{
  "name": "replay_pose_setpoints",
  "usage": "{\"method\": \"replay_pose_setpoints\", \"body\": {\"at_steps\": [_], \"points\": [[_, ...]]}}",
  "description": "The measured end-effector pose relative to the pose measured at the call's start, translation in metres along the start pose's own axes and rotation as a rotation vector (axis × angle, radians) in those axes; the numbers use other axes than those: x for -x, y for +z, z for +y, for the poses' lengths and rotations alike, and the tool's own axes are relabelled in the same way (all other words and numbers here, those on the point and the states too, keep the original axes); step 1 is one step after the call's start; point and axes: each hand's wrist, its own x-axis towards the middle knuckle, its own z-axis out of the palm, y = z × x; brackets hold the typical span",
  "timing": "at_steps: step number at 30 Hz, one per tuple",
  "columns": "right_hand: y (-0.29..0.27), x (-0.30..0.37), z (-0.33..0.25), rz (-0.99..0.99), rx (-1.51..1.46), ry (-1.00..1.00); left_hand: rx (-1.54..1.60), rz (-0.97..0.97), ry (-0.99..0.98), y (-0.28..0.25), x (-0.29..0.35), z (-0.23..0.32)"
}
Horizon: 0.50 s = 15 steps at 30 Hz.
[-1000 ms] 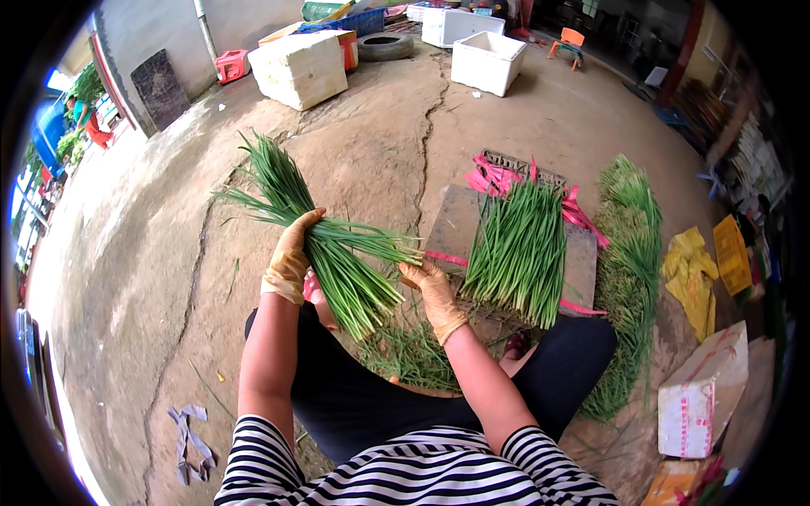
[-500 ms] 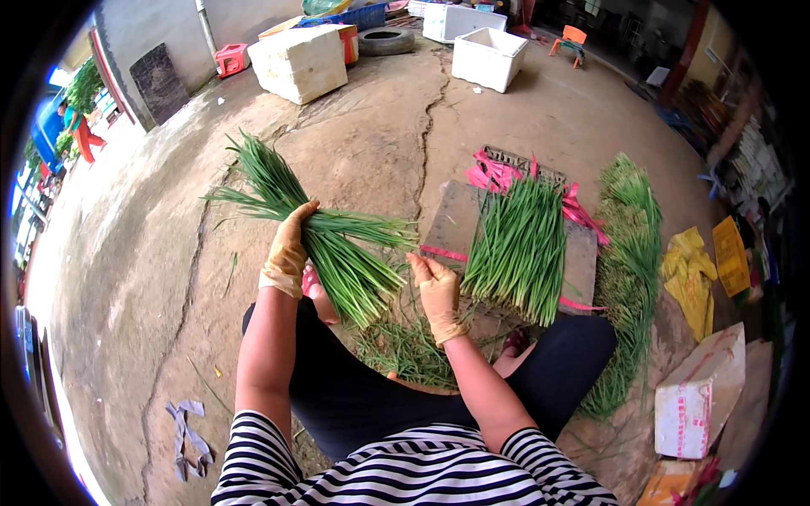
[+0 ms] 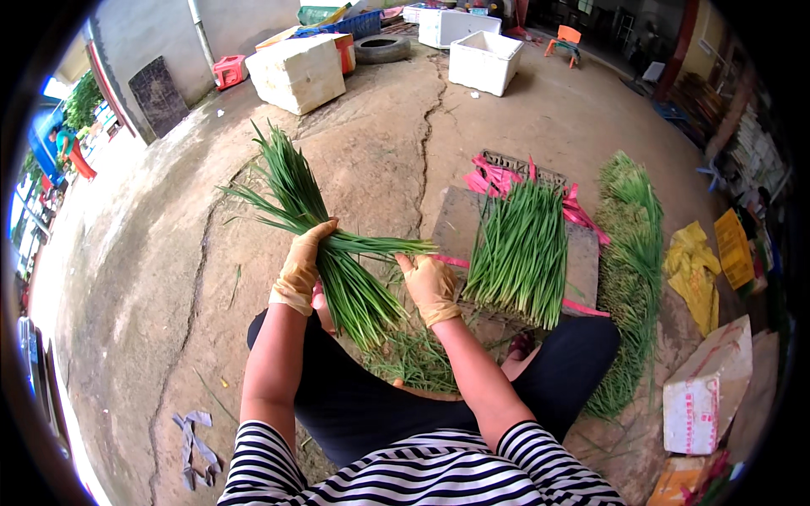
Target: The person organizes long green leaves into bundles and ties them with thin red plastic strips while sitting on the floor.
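Observation:
My left hand [image 3: 305, 260], in a thin tan glove, is wrapped round the middle of a bunch of garlic chives [image 3: 359, 299]. The leafy tips fan out beyond it to the upper left, and the pale cut ends point down to the right. Some stalks stick out sideways to the right. Just under those stalks, my gloved right hand [image 3: 430, 287] has its fingers curled in a pinch; what lies between them is hidden. A neat stack of chives [image 3: 519, 253] rests on a board [image 3: 582, 266] to the right, over a pink strap [image 3: 582, 309].
Pink straps [image 3: 494, 175] lie behind the stack. A long heap of chives [image 3: 629, 253] is to its right, and loose trimmings [image 3: 413, 354] are between my legs. White foam boxes [image 3: 485, 61], a tyre [image 3: 382, 49], a yellow cloth [image 3: 692, 270] and a carton [image 3: 704, 392] stand around.
My left hand has moved right and slightly down with the bunch, which now stands steeper. The right hand is now closer to it, beneath the sideways stalks.

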Motion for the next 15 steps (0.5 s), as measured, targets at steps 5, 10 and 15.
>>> {"method": "replay_pose_setpoints", "body": {"at_steps": [5,10,15], "points": [[0.019,-0.002,0.005,0.035,-0.834,0.138,0.044,-0.014,-0.066,0.009,0.001,0.001],[-0.004,0.02,-0.021,-0.23,-0.738,-0.33,0.065,-0.012,-0.062,-0.003,-0.001,0.001],[-0.056,0.037,0.0,-0.883,-1.224,-0.19,0.102,0.023,0.042,-0.015,-0.003,0.008]]}}
